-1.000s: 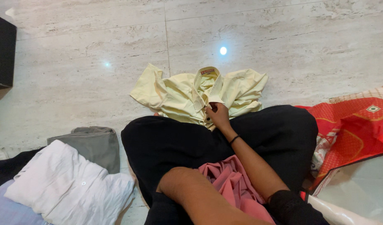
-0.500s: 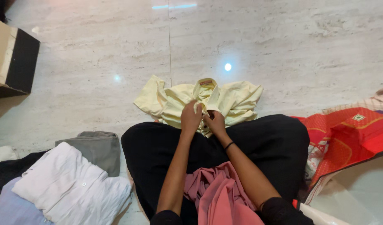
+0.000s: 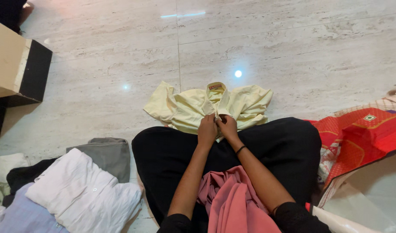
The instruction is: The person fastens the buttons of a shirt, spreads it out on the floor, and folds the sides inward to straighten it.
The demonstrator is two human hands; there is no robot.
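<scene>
the left hand (image 3: pixel 207 128) has come up beside the right hand (image 3: pixel 227 126); both now pinch the front placket of the pale yellow shirt (image 3: pixel 187 108) (spread on the marble floor (image 3: pixel 98 77) before the knees), fingers closed, apparently buttoning.

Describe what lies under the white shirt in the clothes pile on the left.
Under the white shirt a pale blue garment shows at the lower left and a folded grey one behind it. A dark garment peeks out too. How far each runs underneath is covered.
</scene>
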